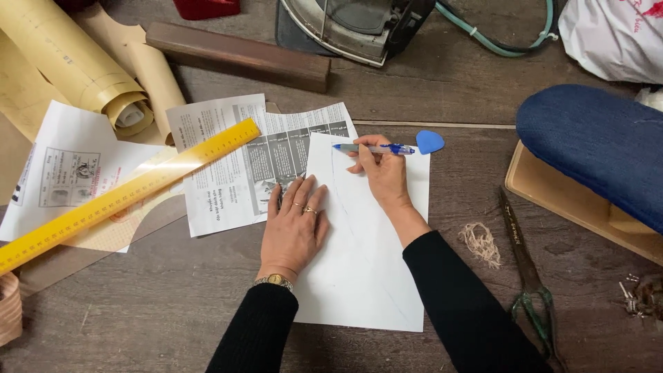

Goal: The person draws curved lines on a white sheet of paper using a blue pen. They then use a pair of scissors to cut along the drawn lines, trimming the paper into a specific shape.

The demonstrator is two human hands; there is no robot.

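Fingers [366, 153] of the right hand [383, 176] pinch a blue pen [376, 148] over the white sheet [366, 276], while the left hand [293, 231] lies flat, fingers spread, pressing its edge. A yellow ruler [124, 193] rests on printed papers [228, 166] to the left; blue chalk [429, 141] touches the sheet's top corner, and scissors [528, 276] lie to the right.

Both arms come in from the near edge of the desk, in black sleeves that reach the wrists. The left hand [293, 224] lies flat, palm down, fingers spread a little and pointing toward the far edge; rings sit on two fingers and a gold watch on the wrist. The right hand [383, 173] is farther from the near edge, wrist bent, its back turned up. Its fingers are curled and pinched together with the thumb, knuckles toward the far edge. The two forearms angle toward each other, hands just beside one another, not touching.
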